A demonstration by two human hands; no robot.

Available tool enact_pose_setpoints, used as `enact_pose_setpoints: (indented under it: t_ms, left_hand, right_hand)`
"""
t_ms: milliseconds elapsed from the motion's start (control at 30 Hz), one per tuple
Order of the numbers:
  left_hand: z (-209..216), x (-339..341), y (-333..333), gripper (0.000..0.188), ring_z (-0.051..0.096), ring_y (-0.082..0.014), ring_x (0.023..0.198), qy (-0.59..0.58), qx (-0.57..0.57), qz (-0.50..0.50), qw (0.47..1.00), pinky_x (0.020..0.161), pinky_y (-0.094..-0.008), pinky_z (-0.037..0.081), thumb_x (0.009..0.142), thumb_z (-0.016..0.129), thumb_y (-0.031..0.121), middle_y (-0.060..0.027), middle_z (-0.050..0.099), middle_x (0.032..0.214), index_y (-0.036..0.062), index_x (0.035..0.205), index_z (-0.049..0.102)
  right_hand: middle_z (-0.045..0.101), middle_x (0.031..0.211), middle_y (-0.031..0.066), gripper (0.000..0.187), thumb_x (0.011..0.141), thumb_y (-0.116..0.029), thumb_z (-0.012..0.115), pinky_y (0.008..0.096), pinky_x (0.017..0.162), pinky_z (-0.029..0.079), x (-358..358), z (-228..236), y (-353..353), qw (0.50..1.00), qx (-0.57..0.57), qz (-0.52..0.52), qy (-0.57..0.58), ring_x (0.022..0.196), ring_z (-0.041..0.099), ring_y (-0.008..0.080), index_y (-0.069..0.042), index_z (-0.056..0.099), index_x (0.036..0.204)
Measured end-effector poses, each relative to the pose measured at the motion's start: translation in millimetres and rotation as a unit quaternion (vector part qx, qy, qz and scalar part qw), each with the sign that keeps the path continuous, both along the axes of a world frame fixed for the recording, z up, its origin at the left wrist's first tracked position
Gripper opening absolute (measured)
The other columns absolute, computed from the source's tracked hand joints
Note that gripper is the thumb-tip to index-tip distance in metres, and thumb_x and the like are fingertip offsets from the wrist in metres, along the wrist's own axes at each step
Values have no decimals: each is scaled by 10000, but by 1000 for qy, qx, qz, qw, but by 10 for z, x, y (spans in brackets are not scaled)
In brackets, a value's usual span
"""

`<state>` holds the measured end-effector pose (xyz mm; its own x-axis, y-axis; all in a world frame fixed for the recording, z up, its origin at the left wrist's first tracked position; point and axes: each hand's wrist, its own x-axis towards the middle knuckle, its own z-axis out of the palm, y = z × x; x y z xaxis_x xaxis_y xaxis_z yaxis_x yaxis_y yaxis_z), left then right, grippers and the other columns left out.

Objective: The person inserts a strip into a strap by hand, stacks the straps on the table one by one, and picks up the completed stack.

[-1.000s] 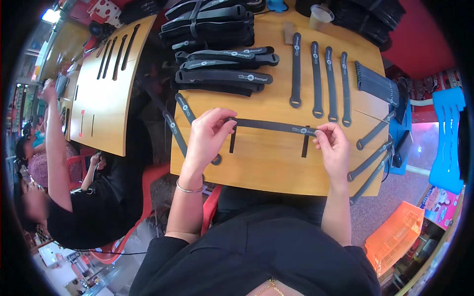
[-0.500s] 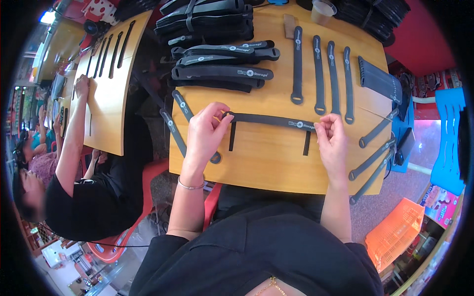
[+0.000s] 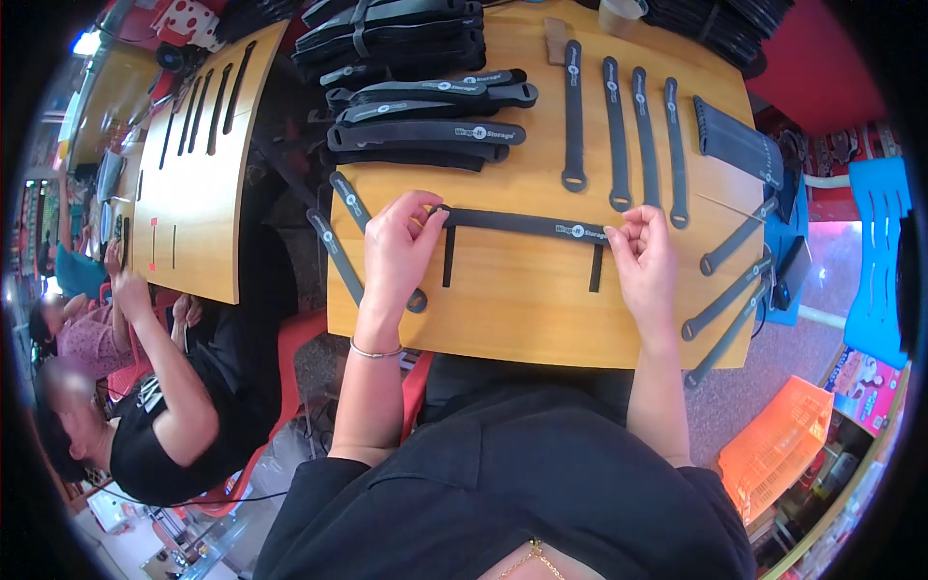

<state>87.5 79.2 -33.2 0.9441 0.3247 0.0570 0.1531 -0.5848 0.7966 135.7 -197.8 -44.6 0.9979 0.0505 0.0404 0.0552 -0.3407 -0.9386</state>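
A dark grey strap (image 3: 517,221) with a pale print is stretched level between my hands, just above the wooden table. Its left end is pinched in the fingers of my left hand (image 3: 394,249). At the right end, the thumb and fingers of my right hand (image 3: 646,266) close on the strap. Beneath it, a short black strip (image 3: 449,257) lies upright on the tabletop near my left hand, and a second black strip (image 3: 595,270) lies near my right. Two grey straps (image 3: 335,256) lie slanted at the left edge, partly behind my left wrist.
Several slotted straps (image 3: 573,121) lie in a row at the far side, and more (image 3: 727,302) fan out at right. Strap piles (image 3: 406,111) and tied bundles (image 3: 387,43) stand far left. A co-worker (image 3: 184,416) sits left at another table (image 3: 198,208). An orange basket (image 3: 778,445) stands at lower right.
The co-worker's hand has drawn back from the other table towards the body. My hands keep the same hold on the strap; the whole view has shifted slightly.
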Motion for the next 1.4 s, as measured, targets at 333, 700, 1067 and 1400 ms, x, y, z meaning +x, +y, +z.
enact_pose_setpoints:
  t_ms: [333,700,1067,1400]
  left_hand:
    - [-65,5,29,163,505,-97,541,9,-46,6,999,519,-234,432,808,713,28,-61,582,683,-1,961,663]
    - [-77,6,17,150,503,-90,547,8,-47,13,999,523,-229,431,810,712,25,-58,585,686,-13,946,663]
    - [-63,13,3,146,503,-98,547,0,-28,10,1000,523,-234,432,800,717,18,-61,578,679,-17,931,663]
    - [-63,8,2,140,503,-102,550,-8,-37,8,999,523,-237,430,797,716,18,-61,577,675,-21,919,659]
  right_hand:
    - [546,746,20,263,857,-22,694,224,567,453,11,-29,-4,1000,-14,-6,1,626,525,67,-30,494,1028]
    - [552,719,21,260,859,-26,690,226,555,447,8,1,7,1000,-27,-3,-5,600,523,68,-29,484,1017]
    - [562,687,22,273,847,-29,696,245,540,445,18,9,6,999,-50,-3,2,577,539,84,-38,482,1015]
    - [570,697,36,274,846,-35,699,265,540,454,-14,29,31,997,-79,-5,-21,573,561,107,-36,484,1016]
